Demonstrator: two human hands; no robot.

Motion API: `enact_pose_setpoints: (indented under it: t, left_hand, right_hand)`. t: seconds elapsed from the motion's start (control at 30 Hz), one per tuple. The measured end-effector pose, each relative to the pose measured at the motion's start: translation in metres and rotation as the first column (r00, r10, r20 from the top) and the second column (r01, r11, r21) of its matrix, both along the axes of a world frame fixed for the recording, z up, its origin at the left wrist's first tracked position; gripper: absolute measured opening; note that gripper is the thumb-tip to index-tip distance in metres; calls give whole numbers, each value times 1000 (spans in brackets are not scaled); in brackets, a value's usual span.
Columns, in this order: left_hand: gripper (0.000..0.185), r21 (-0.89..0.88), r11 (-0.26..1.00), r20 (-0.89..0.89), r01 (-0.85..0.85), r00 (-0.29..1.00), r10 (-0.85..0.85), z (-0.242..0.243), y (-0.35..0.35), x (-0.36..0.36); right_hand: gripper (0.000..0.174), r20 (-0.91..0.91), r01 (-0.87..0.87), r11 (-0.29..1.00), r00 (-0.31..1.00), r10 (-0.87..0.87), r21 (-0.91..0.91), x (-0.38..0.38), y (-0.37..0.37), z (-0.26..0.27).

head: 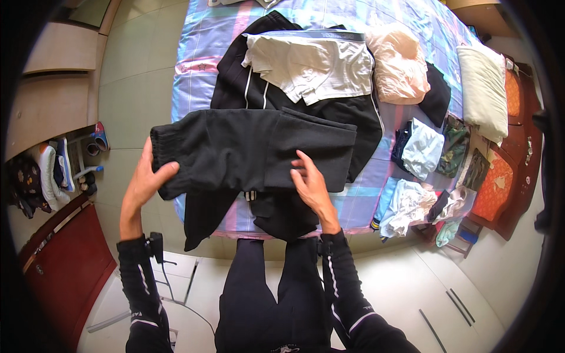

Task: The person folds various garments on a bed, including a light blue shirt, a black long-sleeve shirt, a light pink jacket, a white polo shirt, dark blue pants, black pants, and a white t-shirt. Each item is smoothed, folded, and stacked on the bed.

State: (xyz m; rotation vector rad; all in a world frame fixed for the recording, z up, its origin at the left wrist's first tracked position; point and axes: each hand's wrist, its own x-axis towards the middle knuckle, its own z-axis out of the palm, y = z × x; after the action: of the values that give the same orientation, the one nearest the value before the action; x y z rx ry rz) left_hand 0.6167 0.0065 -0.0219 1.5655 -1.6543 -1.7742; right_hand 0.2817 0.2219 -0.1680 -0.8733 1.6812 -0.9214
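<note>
A folded black garment [238, 152] with a gathered elastic edge lies across other dark clothing. My left hand [143, 185] grips the gathered edge at its left end, thumb on top and fingers partly hidden behind the cloth. Over the garment's right half is my right hand [311, 185], fingers spread and holding nothing; whether the fingertips touch the cloth is unclear. Beyond the garment, white boxer briefs [318, 66] with a grey-blue waistband rest on a black garment with white piping [231, 86]. More black cloth [209, 216] hangs toward me below the folded piece.
Everything lies on a bed with a plaid sheet [194, 95]. To the right are a peach cloth bundle [397, 66], light blue folded clothing [423, 148], white clothing [408, 209] and a pillow [483, 95] by the wooden headboard [525, 141]. Slippers [100, 137] sit on a rack at left.
</note>
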Motion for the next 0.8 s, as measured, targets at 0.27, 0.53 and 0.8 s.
enact_pose_setpoints:
  t: [0.27, 0.53, 0.8]
  left_hand:
    - [92, -106, 959, 197, 264, 951, -240, 42, 112, -243]
    - [75, -584, 788, 365, 194, 930, 41, -88, 177, -217]
    - [69, 299, 942, 72, -151, 988, 135, -170, 168, -124]
  right_hand:
    - [54, 672, 423, 876, 582, -458, 231, -112, 78, 24]
    - [91, 381, 261, 928, 856, -350, 265, -154, 58, -53]
    - [82, 449, 51, 978, 883, -139, 204, -157, 28, -32]
